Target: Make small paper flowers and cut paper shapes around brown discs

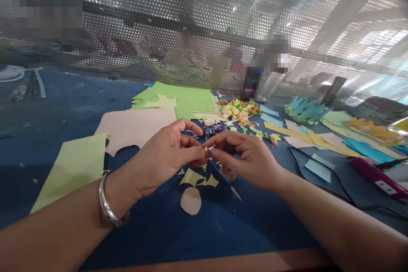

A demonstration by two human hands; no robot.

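My left hand (pixel 172 146) pinches a small pale yellow paper piece (pixel 206 149) between thumb and fingers. The fingertips of my right hand (pixel 247 157) close on the piece's white end from the other side. Both hands are held over the blue table, and the fingers hide part of the piece. Below them lies a thin blue stick-like tool (pixel 228 182) with a silvery tip. Yellow paper scraps (pixel 191 177) and a round pinkish paper piece (pixel 191 201) lie nearer me. Just behind my fingertips rests a dark blue tool (pixel 216 128) with a pale shaft.
Paper flowers (pixel 237 109) are heaped at the back. Green sheets (pixel 188 95), a pinkish sheet (pixel 137 125) and a yellow-green sheet (pixel 73 165) lie left. Paper strips (pixel 306 135), a blue folded paper piece (pixel 306 110), a purple power strip (pixel 379 178) and black cable are right. Perforated metal stands behind.
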